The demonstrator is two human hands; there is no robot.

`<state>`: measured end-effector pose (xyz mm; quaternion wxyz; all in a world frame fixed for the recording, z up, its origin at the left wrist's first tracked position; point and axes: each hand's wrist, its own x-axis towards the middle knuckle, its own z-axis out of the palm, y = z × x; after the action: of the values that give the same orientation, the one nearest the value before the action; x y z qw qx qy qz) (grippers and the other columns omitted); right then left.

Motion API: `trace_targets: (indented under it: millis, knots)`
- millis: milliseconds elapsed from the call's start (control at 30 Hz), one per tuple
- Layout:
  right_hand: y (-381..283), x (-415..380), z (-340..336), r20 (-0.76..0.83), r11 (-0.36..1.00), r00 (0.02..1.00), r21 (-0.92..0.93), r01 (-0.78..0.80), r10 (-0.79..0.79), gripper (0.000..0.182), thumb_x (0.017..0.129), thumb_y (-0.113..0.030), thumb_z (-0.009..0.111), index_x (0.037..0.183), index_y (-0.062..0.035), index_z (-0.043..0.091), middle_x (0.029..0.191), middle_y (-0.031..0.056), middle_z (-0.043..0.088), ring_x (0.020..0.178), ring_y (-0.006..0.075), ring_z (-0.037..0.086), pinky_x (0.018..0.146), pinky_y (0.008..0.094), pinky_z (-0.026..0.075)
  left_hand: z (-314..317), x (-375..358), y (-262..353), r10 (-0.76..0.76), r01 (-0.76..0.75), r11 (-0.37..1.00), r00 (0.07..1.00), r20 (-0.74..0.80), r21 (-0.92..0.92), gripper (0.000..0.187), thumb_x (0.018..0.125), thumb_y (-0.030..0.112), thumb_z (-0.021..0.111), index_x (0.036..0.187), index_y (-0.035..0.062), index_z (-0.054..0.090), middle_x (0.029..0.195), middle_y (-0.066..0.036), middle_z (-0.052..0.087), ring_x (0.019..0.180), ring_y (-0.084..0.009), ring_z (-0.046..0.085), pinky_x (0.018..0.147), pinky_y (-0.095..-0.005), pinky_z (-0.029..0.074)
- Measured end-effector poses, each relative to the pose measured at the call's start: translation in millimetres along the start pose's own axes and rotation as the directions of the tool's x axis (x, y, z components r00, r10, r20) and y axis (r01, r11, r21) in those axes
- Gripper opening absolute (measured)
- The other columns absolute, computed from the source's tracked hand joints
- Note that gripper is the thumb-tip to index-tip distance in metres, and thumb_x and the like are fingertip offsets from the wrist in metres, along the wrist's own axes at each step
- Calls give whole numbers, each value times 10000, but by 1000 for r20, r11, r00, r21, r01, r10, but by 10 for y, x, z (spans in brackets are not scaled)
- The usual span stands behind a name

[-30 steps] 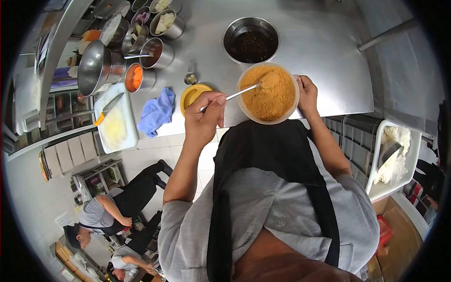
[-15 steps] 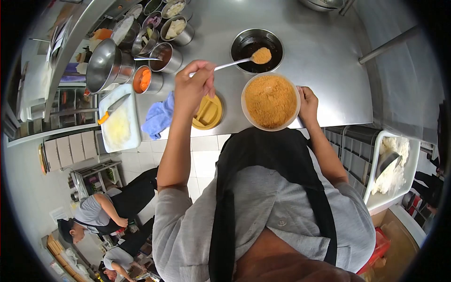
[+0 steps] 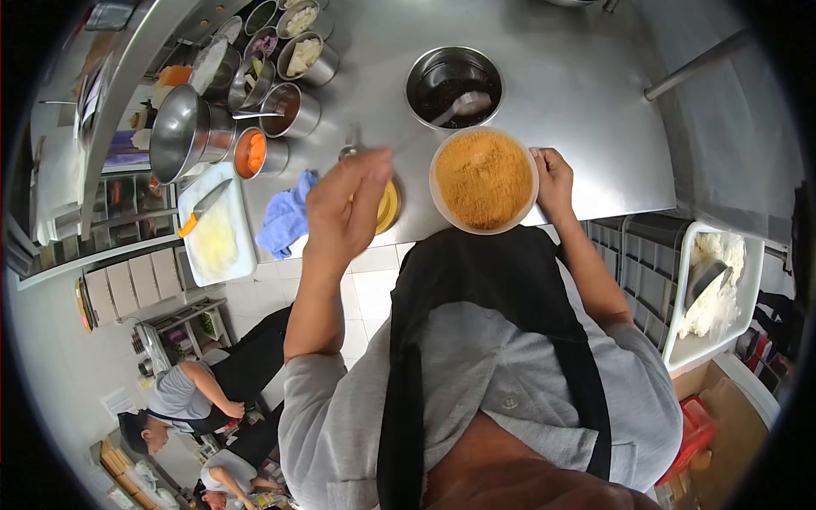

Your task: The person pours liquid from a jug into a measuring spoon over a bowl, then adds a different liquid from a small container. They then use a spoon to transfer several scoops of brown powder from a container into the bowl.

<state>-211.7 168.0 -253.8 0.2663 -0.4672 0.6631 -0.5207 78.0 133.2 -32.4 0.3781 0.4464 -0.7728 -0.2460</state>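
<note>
My left hand [image 3: 347, 204], blurred by motion, is closed around the handle of a spoon. The spoon [image 3: 473, 104] reaches over a round steel bowl [image 3: 410, 102] holding dark liquid, and its head looks pale with no orange heap on it. At the table's front edge, my right hand [image 3: 552, 180] grips the side of a round plastic tub full of orange-brown powder [image 3: 484, 180]. The tub stands just in front of the steel bowl. Partly hidden behind my left hand lies a round yellow lid [image 3: 388, 208].
To the left are a blue cloth [image 3: 287, 217] and a white cutting board [image 3: 240, 246] bearing an orange-handled knife [image 3: 204, 208]. Behind them stand several steel containers of ingredients [image 3: 289, 110]. A white bin [image 3: 739, 331] sits at right. Two people [image 3: 191, 391] work at lower left.
The spoon has turned over above the steel bowl, and the orange powder it carried no longer shows on it. My left hand has rotated; my right hand keeps its grip on the tub.
</note>
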Motion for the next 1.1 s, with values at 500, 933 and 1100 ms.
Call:
trace_targets:
  millis: [500, 933, 1100]
  knots:
    - [-7, -16, 23, -8, 1000, 1000, -7, 12, -12, 208, 910, -182, 613, 833, 10, 644, 778, 131, 636, 677, 235, 607, 639, 317, 471, 395, -454, -172, -438, 480, 804, 877, 197, -351, 191, 932, 154, 593, 975, -23, 649, 618, -13, 531, 507, -85, 526, 464, -214, 404]
    - [-138, -3, 7, -7, 999, 1000, -40, 29, -29, 236, 912, -188, 606, 815, 25, 638, 779, 152, 632, 685, 259, 607, 647, 330, 470, -52, 267, -267, -571, 610, 406, 750, 332, -680, 170, 873, 67, 560, 976, -64, 590, 574, -32, 483, 406, -93, 380, 394, -267, 406]
    - [-65, 2, 20, -8, 999, 1000, -37, 22, -22, 241, 912, -183, 599, 806, 31, 634, 771, 161, 628, 680, 265, 604, 647, 339, 469, 256, 435, -542, -487, 509, 754, 857, 168, -415, 146, 916, 99, 552, 978, -3, 635, 664, -50, 556, 509, -107, 502, 487, -258, 455]
